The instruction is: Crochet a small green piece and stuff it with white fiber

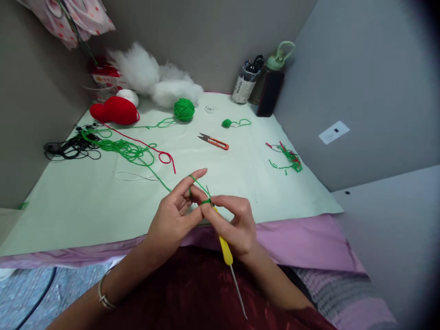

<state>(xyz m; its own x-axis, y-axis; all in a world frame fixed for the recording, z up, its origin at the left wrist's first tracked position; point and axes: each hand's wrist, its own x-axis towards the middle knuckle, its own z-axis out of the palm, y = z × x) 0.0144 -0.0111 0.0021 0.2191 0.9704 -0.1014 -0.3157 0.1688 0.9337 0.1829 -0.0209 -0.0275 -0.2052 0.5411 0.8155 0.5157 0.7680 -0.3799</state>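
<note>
My right hand [235, 224] grips a crochet hook [225, 250] by its yellow handle, one thin metal end pointing up and the other hanging down toward my lap. Closed on a small piece of green crochet work [206, 200], my left hand [175, 213] pinches it between thumb and fingers beside the hook's tip. Green yarn [160, 179] passes over the raised left index finger and runs back to a loose green tangle [127, 149] on the table. The fingertips of both hands meet at the work, so its stitches are mostly hidden.
Orange thread snips [213, 141] lie beyond my hands. Behind them are a green yarn ball [184, 110], a small green piece [227, 123], a red yarn bundle [115, 111] and white stuffing [137, 68]. Black cord [74, 145] is at left, yarn scraps [291, 159] at right, a bottle [276, 62] at back.
</note>
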